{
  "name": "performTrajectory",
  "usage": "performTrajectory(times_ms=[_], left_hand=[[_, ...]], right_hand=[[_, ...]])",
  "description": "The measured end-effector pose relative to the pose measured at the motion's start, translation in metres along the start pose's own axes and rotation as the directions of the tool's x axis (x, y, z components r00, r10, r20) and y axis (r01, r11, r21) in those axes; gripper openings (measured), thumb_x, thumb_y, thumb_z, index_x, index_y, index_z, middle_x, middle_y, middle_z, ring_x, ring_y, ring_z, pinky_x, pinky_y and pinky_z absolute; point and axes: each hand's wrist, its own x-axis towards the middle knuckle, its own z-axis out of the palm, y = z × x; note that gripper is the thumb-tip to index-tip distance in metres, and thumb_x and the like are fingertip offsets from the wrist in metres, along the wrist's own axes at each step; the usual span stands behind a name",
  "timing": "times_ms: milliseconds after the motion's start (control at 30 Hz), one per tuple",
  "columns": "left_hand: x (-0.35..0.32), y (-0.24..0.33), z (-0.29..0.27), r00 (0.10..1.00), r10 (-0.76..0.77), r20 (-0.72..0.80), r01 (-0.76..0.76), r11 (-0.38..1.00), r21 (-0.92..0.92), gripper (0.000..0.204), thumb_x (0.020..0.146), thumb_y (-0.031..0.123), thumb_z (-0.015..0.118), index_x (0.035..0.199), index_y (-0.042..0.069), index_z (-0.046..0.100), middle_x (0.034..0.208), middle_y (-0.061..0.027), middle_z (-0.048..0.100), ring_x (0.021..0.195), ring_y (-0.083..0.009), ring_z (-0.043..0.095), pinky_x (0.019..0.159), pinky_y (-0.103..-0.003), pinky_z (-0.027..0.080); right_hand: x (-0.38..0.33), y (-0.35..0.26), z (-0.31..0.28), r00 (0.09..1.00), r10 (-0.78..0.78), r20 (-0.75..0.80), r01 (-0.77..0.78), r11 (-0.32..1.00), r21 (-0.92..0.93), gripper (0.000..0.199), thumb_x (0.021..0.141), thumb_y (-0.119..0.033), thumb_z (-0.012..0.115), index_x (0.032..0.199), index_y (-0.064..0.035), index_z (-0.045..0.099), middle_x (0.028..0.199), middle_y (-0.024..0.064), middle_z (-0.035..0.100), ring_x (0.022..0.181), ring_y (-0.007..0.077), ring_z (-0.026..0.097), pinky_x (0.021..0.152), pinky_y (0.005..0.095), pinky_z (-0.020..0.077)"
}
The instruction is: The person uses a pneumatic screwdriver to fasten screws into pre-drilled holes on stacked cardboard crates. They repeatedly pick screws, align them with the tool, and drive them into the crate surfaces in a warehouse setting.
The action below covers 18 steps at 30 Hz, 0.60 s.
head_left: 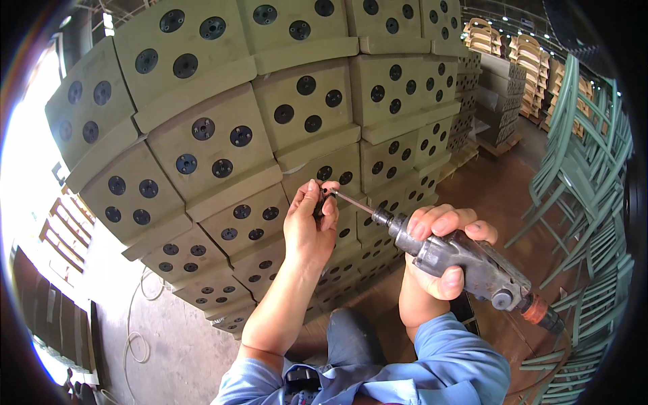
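Observation:
My right hand [442, 246] is wrapped round the grey body of a pneumatic screwdriver [472, 266], which has a worn surface and an orange-red band at its hose end. From its chuck a long thin bit [354, 201] points left and up, its tip at the fingertips of my left hand [312, 223]. Those fingers are bent together round a small dark part, mostly hidden by them. Just behind is a stack of olive-tan panels [304, 148], each bearing several round black discs [306, 86] with small holes or screws in them.
Green bent tubes [580, 169] are piled along the right side. Farther back stand wooden seat-like pieces [530, 61] and another panel stack [501, 94] on a pallet. A pale hose [129, 324] lies on the concrete floor at left. Wooden slats [67, 229] show at the far left.

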Motion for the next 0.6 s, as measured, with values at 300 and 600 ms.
performTrajectory(times_ms=[300,600], left_hand=[[0.009,0.001,-0.001,0.999,0.002,0.046,-0.007,0.996,0.09,0.015,0.109,0.018,0.056,0.108,0.004,0.059,0.101,-0.0157,0.072,0.061,-0.0104,0.048,0.048,-0.022,0.033],[0.029,0.002,-0.006,0.976,-0.188,0.114,0.178,0.98,0.087,0.02,0.111,0.02,0.051,0.111,0.001,0.058,0.107,-0.0156,0.072,0.065,-0.0098,0.046,0.049,-0.021,0.032]], right_hand=[[0.003,0.021,-0.01,0.988,-0.085,0.127,0.08,0.996,0.043,0.056,0.091,-0.032,0.075,0.133,-0.0094,0.045,0.108,0.0173,0.06,0.083,0.0263,0.064,0.072,0.0407,0.0558],[0.005,0.028,-0.024,0.982,-0.091,0.164,0.104,0.992,-0.073,0.056,0.093,-0.035,0.077,0.128,-0.0117,0.04,0.107,0.0181,0.062,0.082,0.0295,0.065,0.073,0.0476,0.0586]])
